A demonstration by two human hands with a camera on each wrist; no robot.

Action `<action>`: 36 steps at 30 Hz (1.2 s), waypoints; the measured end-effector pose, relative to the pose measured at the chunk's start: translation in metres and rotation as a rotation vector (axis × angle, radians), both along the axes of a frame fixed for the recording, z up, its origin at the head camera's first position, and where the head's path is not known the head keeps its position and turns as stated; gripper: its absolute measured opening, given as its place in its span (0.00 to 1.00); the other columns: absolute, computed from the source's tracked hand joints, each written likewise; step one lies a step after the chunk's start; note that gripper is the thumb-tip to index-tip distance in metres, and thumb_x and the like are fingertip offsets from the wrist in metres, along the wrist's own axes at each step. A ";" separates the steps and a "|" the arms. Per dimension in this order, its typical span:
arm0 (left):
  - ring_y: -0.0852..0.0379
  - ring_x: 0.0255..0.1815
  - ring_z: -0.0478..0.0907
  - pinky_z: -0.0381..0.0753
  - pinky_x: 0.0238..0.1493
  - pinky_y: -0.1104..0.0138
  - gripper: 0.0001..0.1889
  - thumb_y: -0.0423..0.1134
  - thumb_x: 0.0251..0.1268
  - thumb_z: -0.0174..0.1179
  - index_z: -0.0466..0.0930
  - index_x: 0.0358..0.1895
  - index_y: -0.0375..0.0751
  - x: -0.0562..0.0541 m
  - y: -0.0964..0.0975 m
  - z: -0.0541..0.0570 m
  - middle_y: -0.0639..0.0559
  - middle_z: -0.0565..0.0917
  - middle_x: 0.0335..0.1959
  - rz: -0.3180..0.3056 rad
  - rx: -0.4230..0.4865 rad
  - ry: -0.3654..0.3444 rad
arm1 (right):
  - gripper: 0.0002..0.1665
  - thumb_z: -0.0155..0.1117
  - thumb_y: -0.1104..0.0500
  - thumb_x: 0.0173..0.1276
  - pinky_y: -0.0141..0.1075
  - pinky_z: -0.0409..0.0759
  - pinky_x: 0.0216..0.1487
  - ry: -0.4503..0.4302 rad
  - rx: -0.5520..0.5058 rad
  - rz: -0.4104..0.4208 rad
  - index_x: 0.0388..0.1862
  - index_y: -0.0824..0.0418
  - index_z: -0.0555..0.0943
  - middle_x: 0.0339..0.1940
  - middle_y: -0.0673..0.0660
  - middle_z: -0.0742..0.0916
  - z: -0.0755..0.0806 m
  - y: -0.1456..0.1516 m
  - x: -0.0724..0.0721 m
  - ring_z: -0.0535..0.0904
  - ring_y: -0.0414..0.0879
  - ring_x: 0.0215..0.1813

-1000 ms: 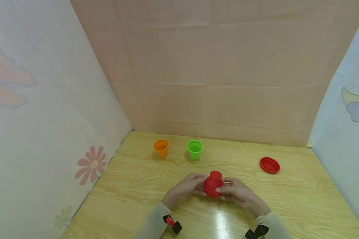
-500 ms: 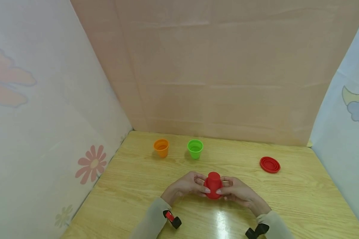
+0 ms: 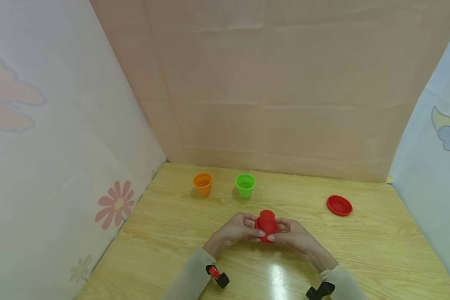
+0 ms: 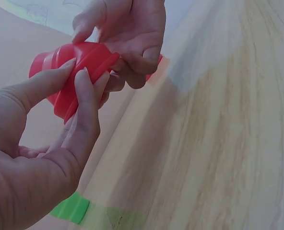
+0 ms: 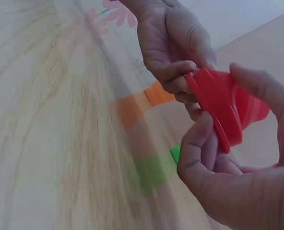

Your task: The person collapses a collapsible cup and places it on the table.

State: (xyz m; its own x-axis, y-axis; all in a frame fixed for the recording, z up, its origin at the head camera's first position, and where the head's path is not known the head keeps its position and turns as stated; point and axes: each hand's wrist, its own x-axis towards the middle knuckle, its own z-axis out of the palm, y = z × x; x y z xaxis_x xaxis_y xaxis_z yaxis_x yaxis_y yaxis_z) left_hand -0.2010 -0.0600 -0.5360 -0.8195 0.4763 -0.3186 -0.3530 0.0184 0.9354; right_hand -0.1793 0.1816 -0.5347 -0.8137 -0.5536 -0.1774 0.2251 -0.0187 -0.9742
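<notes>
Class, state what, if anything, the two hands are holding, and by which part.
A red cup: the left hand and right hand both grip it by its rim and side wall.

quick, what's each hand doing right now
Left hand: closed, holding the red, round, rubbery-looking stepped cup.
Right hand: closed, holding that same cup.

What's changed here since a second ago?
The left hand shifted its thumb down the red cup, close to the thumb of the right hand; the cup edged slightly up the head view. Nothing was let go. The orange cup, green cup and red disc stayed put.
</notes>
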 end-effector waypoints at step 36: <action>0.50 0.40 0.93 0.92 0.48 0.55 0.22 0.25 0.61 0.73 0.80 0.58 0.36 -0.001 -0.001 -0.002 0.43 0.92 0.44 -0.051 0.031 0.031 | 0.29 0.68 0.66 0.71 0.26 0.80 0.34 -0.175 -0.105 -0.043 0.71 0.61 0.76 0.47 0.47 0.93 0.002 -0.001 0.000 0.80 0.33 0.31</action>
State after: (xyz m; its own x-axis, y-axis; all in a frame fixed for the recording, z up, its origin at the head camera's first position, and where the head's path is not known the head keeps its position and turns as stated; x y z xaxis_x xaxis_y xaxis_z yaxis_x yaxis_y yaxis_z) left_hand -0.2018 -0.0609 -0.5377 -0.8029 0.5273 -0.2781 -0.3237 0.0062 0.9461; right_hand -0.1792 0.1810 -0.5330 -0.7988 -0.5420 -0.2609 0.3871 -0.1312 -0.9126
